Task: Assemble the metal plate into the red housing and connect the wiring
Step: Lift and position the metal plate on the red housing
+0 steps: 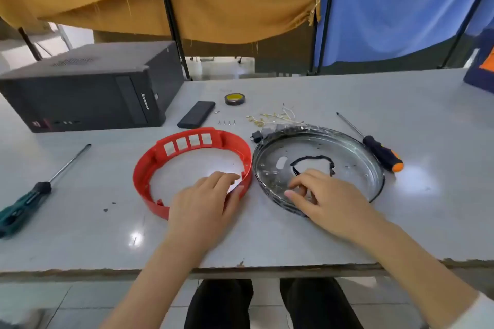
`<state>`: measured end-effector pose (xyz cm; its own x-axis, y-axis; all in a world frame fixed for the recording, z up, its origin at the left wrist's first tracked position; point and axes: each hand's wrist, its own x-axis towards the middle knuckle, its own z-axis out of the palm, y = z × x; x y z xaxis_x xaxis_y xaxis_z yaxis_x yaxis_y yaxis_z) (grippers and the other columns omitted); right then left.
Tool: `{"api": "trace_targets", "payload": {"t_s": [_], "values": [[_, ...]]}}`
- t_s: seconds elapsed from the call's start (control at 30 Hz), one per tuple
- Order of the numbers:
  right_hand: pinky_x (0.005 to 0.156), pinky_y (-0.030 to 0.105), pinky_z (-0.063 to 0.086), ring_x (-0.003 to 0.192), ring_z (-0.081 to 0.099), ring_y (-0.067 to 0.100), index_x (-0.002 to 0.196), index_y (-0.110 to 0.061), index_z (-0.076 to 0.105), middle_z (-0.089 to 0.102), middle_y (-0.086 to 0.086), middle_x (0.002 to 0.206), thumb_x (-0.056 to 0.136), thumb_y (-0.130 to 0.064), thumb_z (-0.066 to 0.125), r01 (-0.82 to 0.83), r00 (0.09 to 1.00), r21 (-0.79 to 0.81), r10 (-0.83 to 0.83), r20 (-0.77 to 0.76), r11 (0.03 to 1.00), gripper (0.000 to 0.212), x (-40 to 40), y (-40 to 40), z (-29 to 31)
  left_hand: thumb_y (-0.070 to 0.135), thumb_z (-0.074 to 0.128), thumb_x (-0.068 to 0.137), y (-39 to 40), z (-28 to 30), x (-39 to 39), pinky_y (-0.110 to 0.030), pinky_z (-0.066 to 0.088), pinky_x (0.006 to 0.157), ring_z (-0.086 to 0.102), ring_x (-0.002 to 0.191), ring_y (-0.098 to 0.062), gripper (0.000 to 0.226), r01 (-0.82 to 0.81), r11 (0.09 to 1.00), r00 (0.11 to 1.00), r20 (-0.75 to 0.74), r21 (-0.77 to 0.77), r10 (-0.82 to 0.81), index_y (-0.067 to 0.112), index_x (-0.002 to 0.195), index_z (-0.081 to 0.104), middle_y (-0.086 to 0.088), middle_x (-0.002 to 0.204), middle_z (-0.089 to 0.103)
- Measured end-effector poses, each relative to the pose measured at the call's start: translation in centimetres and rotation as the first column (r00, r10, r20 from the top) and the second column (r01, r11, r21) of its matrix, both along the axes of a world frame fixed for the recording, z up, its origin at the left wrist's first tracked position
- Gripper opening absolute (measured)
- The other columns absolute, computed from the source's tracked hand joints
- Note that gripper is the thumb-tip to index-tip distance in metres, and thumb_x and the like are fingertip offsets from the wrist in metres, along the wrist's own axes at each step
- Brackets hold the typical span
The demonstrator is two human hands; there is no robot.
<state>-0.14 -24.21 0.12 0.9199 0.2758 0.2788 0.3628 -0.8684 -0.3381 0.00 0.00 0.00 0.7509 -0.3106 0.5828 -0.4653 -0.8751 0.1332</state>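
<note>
Currently your left grip (205, 201) is holding the red housing (160, 151) by its rim, and your right grip (327, 196) is pinching the metal plate (347, 152); both are lying side by side on the worktop (267, 238), unjoined, wiring (275, 117) unconnected.

Single head-worn view, looking forward and down; close over the table (294, 235).

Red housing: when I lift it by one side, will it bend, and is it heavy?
Probably light: the red housing is a thin open plastic ring with window cut-outs. It may flex slightly where the left hand grips one wall. Lying flat beside the metal plate, it seems unlikely to roll.
</note>
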Motion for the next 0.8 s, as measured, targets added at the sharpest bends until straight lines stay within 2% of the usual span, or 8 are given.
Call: {"api": "trace_targets", "payload": {"t_s": [0.03, 0.1, 0.17, 0.3, 0.43, 0.6, 0.7, 0.8], "values": [[0.054, 0.018, 0.037, 0.067, 0.047, -0.007, 0.093, -0.038, 0.056, 0.048, -0.022, 0.078, 0.087, -0.067, 0.024, 0.030, 0.999, -0.035, -0.029, 0.025, 0.999, 0.044, -0.1, 0.2, 0.0, 0.039, 0.046, 0.097, 0.0, -0.6, 0.3, -0.036, 0.050, 0.047, 0.068, 0.066, -0.023, 0.034, -0.009, 1.000, 0.997, 0.073, 0.017, 0.007, 0.019, 0.095, 0.073, 0.005, 0.083, 0.071], [0.047, 0.022, 0.041, 0.061, 0.050, -0.003, 0.086, -0.032, 0.063, 0.052, -0.019, 0.072, 0.089, -0.064, 0.031, 0.035, 0.980, -0.085, -0.018, 0.197, 0.996, 0.045, -0.5, 0.3, -0.4, 0.040, 0.054, 0.094, 0.0, -1.2, 0.7, -0.034, 0.045, 0.040, 0.063, 0.054, -0.023, 0.031, -0.026, 0.999, 0.987, 0.162, 0.030, 0.021, 0.018, 0.084, 0.072, 0.004, 0.069, 0.068], [0.042, 0.025, 0.041, 0.058, 0.056, 0.006, 0.078, -0.025, 0.066, 0.056, -0.013, 0.067, 0.087, -0.059, 0.046, 0.002, 0.926, -0.110, 0.040, 0.375, 0.994, 0.040, -1.1, -0.1, -1.4, 0.041, 0.065, 0.089, 0.2, -1.5, 0.8, -0.031, 0.044, 0.039, 0.060, 0.051, -0.022, 0.026, -0.025, 0.999, 0.984, 0.176, 0.022, 0.021, 0.017, 0.081, 0.071, 0.005, 0.064, 0.066], [0.039, 0.027, 0.037, 0.055, 0.055, 0.014, 0.068, -0.021, 0.065, 0.055, -0.008, 0.064, 0.089, -0.047, 0.056, -0.025, 0.863, -0.181, 0.113, 0.493, 0.983, 0.034, -0.7, -0.8, -2.4, 0.036, 0.079, 0.081, 0.8, -1.8, 0.8, -0.028, 0.040, 0.038, 0.056, 0.046, -0.019, 0.022, -0.009, 0.999, 0.981, 0.195, 0.039, 0.001, 0.017, 0.079, 0.070, 0.006, 0.061, 0.061], [0.042, 0.030, 0.042, 0.055, 0.058, 0.018, 0.071, -0.015, 0.069, 0.060, -0.004, 0.065, 0.092, -0.039, 0.060, -0.019, 0.798, -0.028, 0.033, 0.602, 0.999, 0.032, -0.7, -1.0, -2.4, 0.038, 0.077, 0.080, 0.9, -1.7, 0.7, -0.028, 0.037, 0.037, 0.051, 0.042, -0.019, 0.022, -0.002, 1.000, 0.979, 0.206, -0.005, 0.003, 0.017, 0.081, 0.072, 0.006, 0.062, 0.061], [0.048, 0.026, 0.036, 0.052, 0.047, 0.018, 0.063, -0.006, 0.064, 0.055, 0.001, 0.060, 0.092, -0.033, 0.062, 0.023, 0.729, 0.212, -0.161, 0.665, 0.977, 0.039, -1.1, -1.4, -2.1, 0.038, 0.074, 0.081, 0.9, -1.8, 0.8, -0.026, 0.034, 0.037, 0.048, 0.040, -0.023, 0.021, -0.017, 1.000, 0.973, 0.229, -0.005, 0.018, 0.017, 0.080, 0.072, 0.005, 0.059, 0.059], [0.049, 0.024, 0.034, 0.056, 0.041, 0.016, 0.061, -0.003, 0.061, 0.053, 0.004, 0.060, 0.091, -0.029, 0.063, 0.020, 0.705, 0.257, -0.196, 0.682, 0.966, 0.039, -1.1, -1.4, -2.1, 0.037, 0.075, 0.081, 0.6, -1.9, 1.1, -0.027, 0.037, 0.037, 0.048, 0.040, -0.023, 0.023, 0.027, 0.998, 0.973, 0.226, 0.056, -0.039, 0.015, 0.080, 0.072, 0.003, 0.060, 0.060], [0.047, 0.026, 0.034, 0.055, 0.042, 0.017, 0.061, -0.002, 0.061, 0.053, 0.004, 0.060, 0.090, -0.027, 0.063, -0.001, 0.695, 0.266, -0.190, 0.693, 0.964, 0.038, -1.1, -1.4, -2.2, 0.037, 0.074, 0.082, -0.1, -1.6, 1.1, -0.025, 0.036, 0.039, 0.051, 0.042, -0.020, 0.023, 0.135, 0.982, 0.959, 0.231, 0.130, -0.162, 0.014, 0.080, 0.072, 0.004, 0.060, 0.059]]}}
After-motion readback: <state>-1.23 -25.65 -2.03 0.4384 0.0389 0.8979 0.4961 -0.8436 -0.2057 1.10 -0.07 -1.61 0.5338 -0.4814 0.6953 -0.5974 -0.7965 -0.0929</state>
